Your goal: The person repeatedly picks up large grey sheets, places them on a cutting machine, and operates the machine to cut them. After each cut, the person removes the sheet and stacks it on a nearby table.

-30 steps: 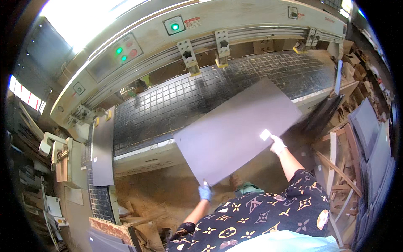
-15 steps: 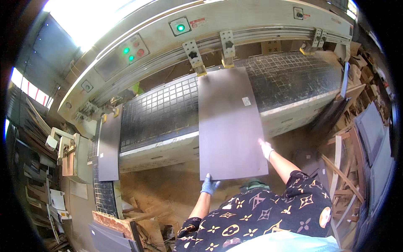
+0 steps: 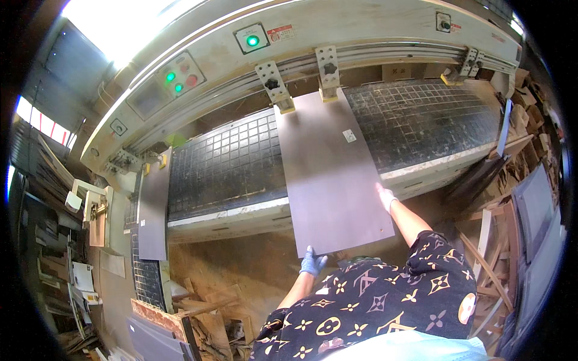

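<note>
A large dark brown rectangular panel (image 3: 331,174) lies lengthwise across the black gridded bed (image 3: 229,162) of a big machine, its far end under the gantry brackets and its near end overhanging the bed's front edge. My left hand (image 3: 312,263), in a blue glove, grips the panel's near left corner. My right hand (image 3: 385,196), in a white glove, presses against the panel's right long edge. A small pale sticker (image 3: 349,136) sits on the panel's upper right part.
The cream gantry (image 3: 289,54) carries green and red lamps (image 3: 180,80) and two perforated brackets (image 3: 274,84). A second dark panel (image 3: 153,210) rests on the bed's left end. Wood offcuts and frames (image 3: 494,253) pile up at right; sawdust floor and scrap lie below.
The panel swung from a diagonal tilt to lengthwise and slid onto the bed toward the gantry. My right hand moved from its far corner to the right edge.
</note>
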Tool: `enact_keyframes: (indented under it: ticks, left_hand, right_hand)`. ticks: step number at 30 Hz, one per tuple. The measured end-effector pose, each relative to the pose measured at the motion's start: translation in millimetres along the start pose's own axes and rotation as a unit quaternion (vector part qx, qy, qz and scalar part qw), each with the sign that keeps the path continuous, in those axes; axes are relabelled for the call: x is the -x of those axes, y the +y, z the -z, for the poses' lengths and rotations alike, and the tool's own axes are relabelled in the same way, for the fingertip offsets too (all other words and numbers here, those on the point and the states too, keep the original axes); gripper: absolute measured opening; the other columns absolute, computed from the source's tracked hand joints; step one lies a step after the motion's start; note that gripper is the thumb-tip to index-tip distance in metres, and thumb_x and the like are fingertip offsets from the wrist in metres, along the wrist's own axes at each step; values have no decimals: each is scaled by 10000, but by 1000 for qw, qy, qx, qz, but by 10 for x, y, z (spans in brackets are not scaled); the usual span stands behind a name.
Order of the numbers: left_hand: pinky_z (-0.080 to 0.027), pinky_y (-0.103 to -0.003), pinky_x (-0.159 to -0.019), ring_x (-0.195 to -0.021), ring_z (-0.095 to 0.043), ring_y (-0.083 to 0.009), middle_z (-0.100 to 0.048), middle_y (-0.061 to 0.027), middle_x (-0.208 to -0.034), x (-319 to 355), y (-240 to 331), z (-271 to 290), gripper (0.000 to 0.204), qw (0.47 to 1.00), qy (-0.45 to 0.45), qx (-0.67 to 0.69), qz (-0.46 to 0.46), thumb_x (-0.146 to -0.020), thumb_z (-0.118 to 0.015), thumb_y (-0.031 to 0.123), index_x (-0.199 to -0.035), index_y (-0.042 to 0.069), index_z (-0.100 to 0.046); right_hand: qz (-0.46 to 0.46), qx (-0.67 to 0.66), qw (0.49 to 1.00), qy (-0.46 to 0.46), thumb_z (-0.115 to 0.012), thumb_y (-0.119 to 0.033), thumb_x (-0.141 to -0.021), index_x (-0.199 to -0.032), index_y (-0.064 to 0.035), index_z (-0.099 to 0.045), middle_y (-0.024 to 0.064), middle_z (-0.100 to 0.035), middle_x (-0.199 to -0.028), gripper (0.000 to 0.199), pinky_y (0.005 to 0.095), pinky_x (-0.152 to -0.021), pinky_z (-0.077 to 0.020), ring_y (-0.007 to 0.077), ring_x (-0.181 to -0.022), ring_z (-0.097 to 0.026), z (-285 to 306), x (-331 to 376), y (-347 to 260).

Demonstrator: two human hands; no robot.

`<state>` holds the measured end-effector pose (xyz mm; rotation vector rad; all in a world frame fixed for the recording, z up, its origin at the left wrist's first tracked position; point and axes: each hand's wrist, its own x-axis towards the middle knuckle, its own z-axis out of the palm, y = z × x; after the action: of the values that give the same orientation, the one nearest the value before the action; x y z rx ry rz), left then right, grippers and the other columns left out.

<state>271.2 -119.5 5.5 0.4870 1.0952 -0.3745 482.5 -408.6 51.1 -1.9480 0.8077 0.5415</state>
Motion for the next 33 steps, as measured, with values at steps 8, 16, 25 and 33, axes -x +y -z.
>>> enact_keyframes:
  ticks: [8, 16, 25, 33]
  left_hand:
    - [-491, -330, -597, -731, -544, -201, -553, -90, -928, 184, 11, 442, 394, 976, 3, -216, -33, -823, -497, 417, -1045, 92, -496]
    - [-435, -301, -458, -512, -466, -149, -538, -7, -730, 421, -511, 2164, 246, 923, 282, -195, -176, -825, -502, 321, -962, 119, -534]
    - [-356, -312, -400, -452, -406, -147, -438, -12, -577, 884, -1521, 2470, 192, 906, 370, 141, -152, -834, -468, 314, -756, 139, -476]
    - [-425, -385, -517, -579, -538, -247, -566, -128, -684, 701, -2313, 2379, 241, 897, 420, -70, -116, -828, -431, 266, -776, 75, -567]
  right_hand:
    - [302, 92, 919, 236, -577, -310, -741, -1106, -84, -506, 161, -478, -1153, 435, 361, -927, -342, 293, -1085, -438, -103, -31, -800]
    - [663, 276, 683, 135, -458, -306, -781, -965, -145, -586, 75, -433, -1235, 276, 362, -815, -426, 262, -971, -538, -767, 753, -4116]
    - [493, 281, 808, 156, -392, -338, -798, -1003, -184, -525, 166, -583, -910, 289, 430, -699, -448, 354, -813, -563, -1360, 298, -5701]
    - [789, 309, 486, 214, -542, -262, -764, -1075, -142, -505, 107, -410, -1251, 335, 377, -754, -471, 275, -1004, -519, -1673, 743, -4554]
